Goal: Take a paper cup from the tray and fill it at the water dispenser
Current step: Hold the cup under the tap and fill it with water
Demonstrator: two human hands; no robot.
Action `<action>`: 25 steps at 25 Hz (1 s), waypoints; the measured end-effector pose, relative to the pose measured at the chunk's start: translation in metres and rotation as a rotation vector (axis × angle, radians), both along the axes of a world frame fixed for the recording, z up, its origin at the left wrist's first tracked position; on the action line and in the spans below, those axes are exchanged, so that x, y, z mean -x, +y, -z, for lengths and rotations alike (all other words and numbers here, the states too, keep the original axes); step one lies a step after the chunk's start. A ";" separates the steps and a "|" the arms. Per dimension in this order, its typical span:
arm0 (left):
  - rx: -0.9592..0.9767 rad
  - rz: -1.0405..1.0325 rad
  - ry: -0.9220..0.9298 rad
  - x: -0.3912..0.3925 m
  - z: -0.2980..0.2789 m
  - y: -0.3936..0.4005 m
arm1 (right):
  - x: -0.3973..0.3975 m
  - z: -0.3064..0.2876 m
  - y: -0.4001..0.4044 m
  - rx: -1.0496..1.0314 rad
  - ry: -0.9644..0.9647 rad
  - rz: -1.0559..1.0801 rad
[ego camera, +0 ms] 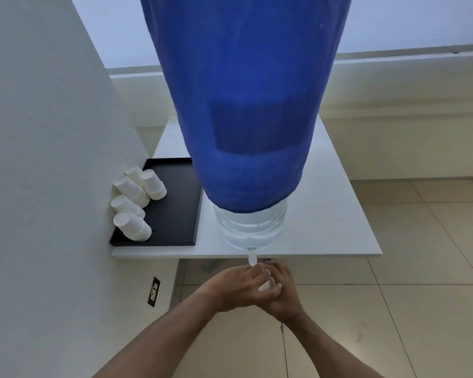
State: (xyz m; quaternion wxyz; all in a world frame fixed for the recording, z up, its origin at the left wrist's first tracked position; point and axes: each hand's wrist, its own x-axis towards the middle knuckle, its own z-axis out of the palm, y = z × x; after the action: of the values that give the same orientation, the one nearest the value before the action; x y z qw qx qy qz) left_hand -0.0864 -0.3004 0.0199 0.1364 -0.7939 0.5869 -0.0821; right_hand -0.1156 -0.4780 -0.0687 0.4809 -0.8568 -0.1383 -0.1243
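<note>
2 bare forearms reach up from the bottom edge and meet just below the front edge of the counter [325,236]. The left hand [238,289] lies across the front, its fingers curled over a white paper cup [266,286], of which only a small patch shows between the knuckles. The right hand [283,291] wraps in from the other side, so both hands are closed around the cup together. The cup sits directly under the small white tap [252,258], which hangs over the counter's edge; whether water is running cannot be told.

Above the tap stands the clear base of the water dispenser [250,227], and over that a tall blue cloth cover [246,105] hides the bottle. To the left, against the wall, a black tray [175,214] rests on the counter just beside the dispenser. Along the tray's left side stand several short stacks of upturned paper cups [137,203]. Low on the wall is a dark power outlet [154,291], and pale floor tiles [407,282] spread to the right.
</note>
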 end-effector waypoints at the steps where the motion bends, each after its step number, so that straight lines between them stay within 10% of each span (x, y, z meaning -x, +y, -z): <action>1: 0.011 -0.002 0.014 0.000 0.004 -0.003 | 0.001 0.005 -0.004 0.030 0.010 0.026; 13: 0.416 -0.859 0.452 -0.035 0.060 0.008 | 0.013 0.058 -0.028 0.170 0.488 0.396; 25: 0.414 -0.853 0.386 -0.046 0.087 -0.020 | -0.044 0.075 0.009 0.425 0.674 0.277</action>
State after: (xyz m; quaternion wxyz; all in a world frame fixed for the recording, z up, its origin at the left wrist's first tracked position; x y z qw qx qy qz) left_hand -0.0408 -0.3208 -0.0666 -0.1130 -0.9738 0.1968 0.0143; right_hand -0.0720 -0.4691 -0.1433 0.2905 -0.9402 0.1206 0.1308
